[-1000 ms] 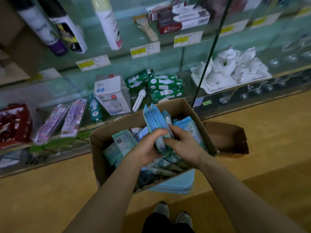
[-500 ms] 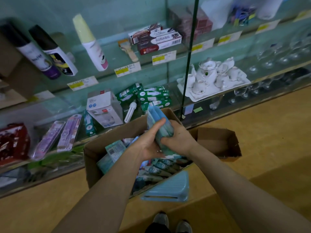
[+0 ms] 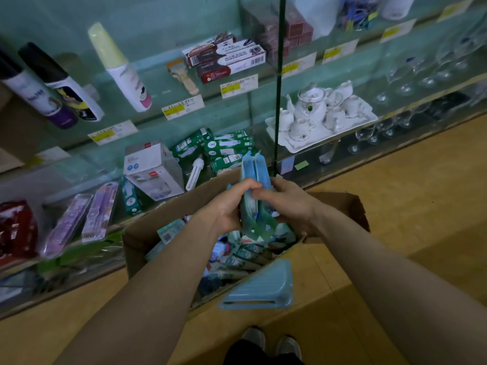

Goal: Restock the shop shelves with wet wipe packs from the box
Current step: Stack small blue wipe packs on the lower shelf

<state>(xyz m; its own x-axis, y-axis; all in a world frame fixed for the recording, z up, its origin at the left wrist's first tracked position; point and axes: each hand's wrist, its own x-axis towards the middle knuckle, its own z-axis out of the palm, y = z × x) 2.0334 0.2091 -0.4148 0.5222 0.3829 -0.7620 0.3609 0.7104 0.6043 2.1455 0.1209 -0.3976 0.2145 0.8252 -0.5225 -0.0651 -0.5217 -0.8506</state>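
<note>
Cardboard box (image 3: 142, 233) brims with loose packs (image 3: 245, 256); just above its open top the left hand (image 3: 226, 209) and right hand (image 3: 287, 201) grip an upright bunch of blue wet wipe packs (image 3: 254, 169). Beyond the box, glass shelves (image 3: 163, 85) hold green bulb cartons (image 3: 226, 151).

Dim, greenish light with a soft overall blur, wide-angle bending at the edges, and faint reflections on the glass shelves (image 3: 237, 106).

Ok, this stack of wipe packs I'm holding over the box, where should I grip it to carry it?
Grip the middle, pressing the flat faces from both sides, as your left hand and right hand do. The wipe packs stand on edge, so squeezing across them probably keeps them together; the thin sealed ends look slippery.
</note>
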